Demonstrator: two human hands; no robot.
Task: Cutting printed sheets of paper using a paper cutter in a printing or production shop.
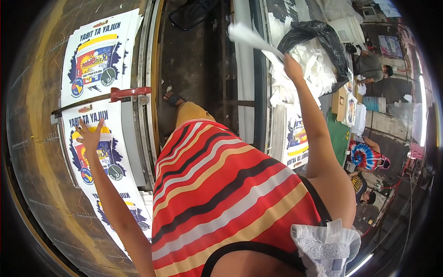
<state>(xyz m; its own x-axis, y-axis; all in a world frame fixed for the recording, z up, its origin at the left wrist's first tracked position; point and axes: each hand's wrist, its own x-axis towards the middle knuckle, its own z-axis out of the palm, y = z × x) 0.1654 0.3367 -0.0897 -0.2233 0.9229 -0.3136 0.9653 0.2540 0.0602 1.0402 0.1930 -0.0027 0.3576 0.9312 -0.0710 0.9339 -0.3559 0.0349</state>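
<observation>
My left hand (90, 136) lies spread flat on a printed sheet (80, 121), whose design shows a paint bucket in yellow, red and blue. Just beyond it, a dark bar with a red handle (131, 93) crosses the table between this sheet and a stack of matching printed sheets (99, 60). Out to the right, my right hand (292, 68) is closed on one end of a white paper strip (254, 38), which is blurred by motion. That hand is beside a black plastic bag (318, 34) heaped with white paper strips (311, 64).
A metal rail (146, 51) edges the worn brown table (32, 106). More printed sheets (296, 134) lie below my right arm. My foot (173, 98) is on the dark floor between the two work surfaces. Several other people are at the far right, near a blue bucket (374, 104).
</observation>
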